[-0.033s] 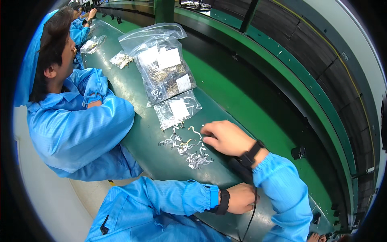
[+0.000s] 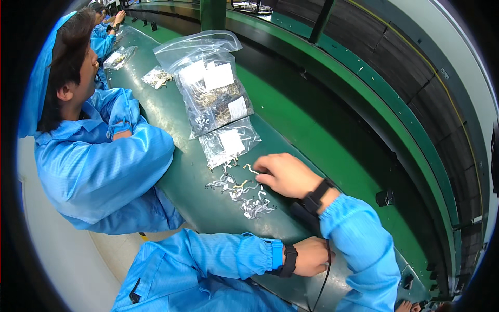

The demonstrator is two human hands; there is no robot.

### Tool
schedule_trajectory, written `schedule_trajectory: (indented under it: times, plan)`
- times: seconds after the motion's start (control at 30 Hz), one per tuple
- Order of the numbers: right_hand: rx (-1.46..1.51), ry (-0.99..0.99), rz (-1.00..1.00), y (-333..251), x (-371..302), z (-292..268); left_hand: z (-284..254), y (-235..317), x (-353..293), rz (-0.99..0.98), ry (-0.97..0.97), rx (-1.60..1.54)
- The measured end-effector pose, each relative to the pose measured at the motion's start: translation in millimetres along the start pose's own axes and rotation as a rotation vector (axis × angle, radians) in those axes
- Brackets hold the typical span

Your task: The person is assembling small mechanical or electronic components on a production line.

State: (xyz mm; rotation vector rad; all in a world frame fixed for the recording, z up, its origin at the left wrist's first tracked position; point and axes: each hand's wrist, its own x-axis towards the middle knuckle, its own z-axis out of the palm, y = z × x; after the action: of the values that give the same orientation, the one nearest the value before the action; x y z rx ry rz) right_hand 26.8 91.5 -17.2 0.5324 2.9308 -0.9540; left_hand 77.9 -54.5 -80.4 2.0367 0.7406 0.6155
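Note:
My right hand [image 2: 286,174] reaches over the right edge of a loose pile of short white and grey cables with small connectors [image 2: 254,205]. Its thumb and index finger are apart, beside a curved white cable [image 2: 250,168]; whether they touch it is unclear. One yellowish cable [image 2: 240,184] lies in the pile. My left hand [image 2: 312,256] rests on the green tabletop closer to me, fingers curled and mostly hidden, so anything inside cannot be seen. A thin black cord [image 2: 326,275] runs down past its fingers. Both wrists wear black straps.
Beyond the pile lie a small clear bag [image 2: 230,141] and a large, full zip bag of parts [image 2: 213,99]. Two smaller bags of parts sit farther off. A person in blue [image 2: 99,156] sits at left, arms folded. A green conveyor channel [image 2: 312,125] runs along the right.
My right hand has shifted slightly left and away from me, closer to the curved white cable. My left hand stays where it was.

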Motion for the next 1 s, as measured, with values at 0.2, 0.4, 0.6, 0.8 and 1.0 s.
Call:
schedule_trajectory:
  times: [0.2, 0.4, 0.6, 0.8, 1.0]
  plan:
    - [-0.121, 0.045, -0.101, 11, 31, 23, 27, -19, 7, 0.061, 0.162, -0.071]
    - [0.008, 0.112, -0.084, 8, -16, -17, 5, -6, 9, 0.062, 0.070, -0.003]
    - [0.203, 0.372, 0.225, -13, -146, -53, -4, -4, -1, 0.034, 0.082, -0.060]
    - [1.052, 0.742, 0.424, 9, -267, 32, -81, 14, -1, 0.002, 0.530, 0.227]
    - [1.494, 0.987, 0.255, 44, -279, 72, -129, -18, -41, -0.460, 0.830, 0.735]
